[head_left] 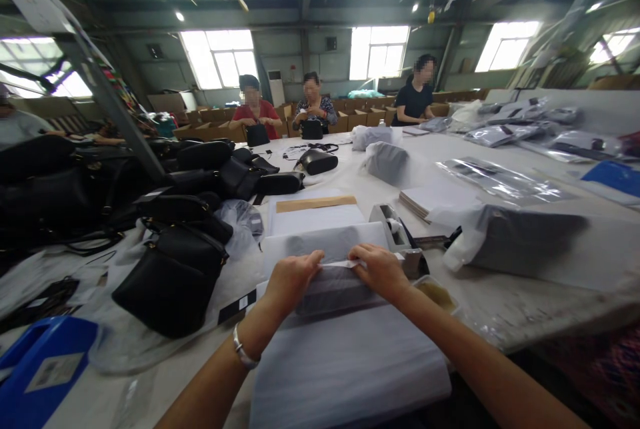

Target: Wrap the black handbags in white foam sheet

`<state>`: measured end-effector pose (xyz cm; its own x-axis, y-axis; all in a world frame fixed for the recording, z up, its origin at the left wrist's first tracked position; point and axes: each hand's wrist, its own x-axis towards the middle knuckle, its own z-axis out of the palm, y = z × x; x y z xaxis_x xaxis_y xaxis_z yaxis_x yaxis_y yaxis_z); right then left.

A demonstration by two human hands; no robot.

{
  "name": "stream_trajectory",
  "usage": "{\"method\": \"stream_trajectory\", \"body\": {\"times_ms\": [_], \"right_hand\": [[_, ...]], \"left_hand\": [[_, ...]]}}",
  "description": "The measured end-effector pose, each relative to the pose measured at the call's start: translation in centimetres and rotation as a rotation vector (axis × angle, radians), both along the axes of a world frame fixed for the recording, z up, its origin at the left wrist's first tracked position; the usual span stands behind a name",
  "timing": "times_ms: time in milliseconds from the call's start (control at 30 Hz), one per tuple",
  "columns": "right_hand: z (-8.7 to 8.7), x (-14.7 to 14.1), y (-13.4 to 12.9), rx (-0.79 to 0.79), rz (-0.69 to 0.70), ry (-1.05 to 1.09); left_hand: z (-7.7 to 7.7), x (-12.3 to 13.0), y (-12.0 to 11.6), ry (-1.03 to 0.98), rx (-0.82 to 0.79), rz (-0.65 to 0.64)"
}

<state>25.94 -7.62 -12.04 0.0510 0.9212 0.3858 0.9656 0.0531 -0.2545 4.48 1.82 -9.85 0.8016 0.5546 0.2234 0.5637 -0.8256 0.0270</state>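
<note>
My left hand (294,280) and my right hand (381,270) are in the middle of the view, fingers closed on a folded edge of white tissue paper (345,329). Under that edge a dark shape (333,292) shows through the translucent sheet, partly wrapped; its kind is hidden. The sheet's near part hangs toward my body, and its far flap rises beyond my fingers. Just right of my right hand stands a tape dispenser (393,226). Close to my left wrist lies a black tag with a white label (239,306).
Black handbags (173,276) pile up on the left, above a blue container (50,366). Wrapped bundles (530,239) and a stack of white sheets (435,202) lie to the right. Clear plastic bags (500,179) are farther back. Several people (255,116) work across the table.
</note>
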Motion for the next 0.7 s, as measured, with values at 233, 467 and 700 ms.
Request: {"method": "stream_trajectory", "body": {"times_ms": [233, 467, 700], "right_hand": [[-0.3, 0.3, 0.8, 0.044, -0.080, 0.035], [0.0, 0.4, 1.1, 0.046, -0.098, 0.034], [0.0, 3.0, 0.7, 0.157, -0.164, -0.046]], "left_hand": [[0.5, 0.4, 1.4, -0.057, 0.075, -0.038], [-0.3, 1.1, -3.0, -0.189, 0.280, -0.177], [-4.5, 1.9, -3.1, -0.138, 0.112, -0.070]]}}
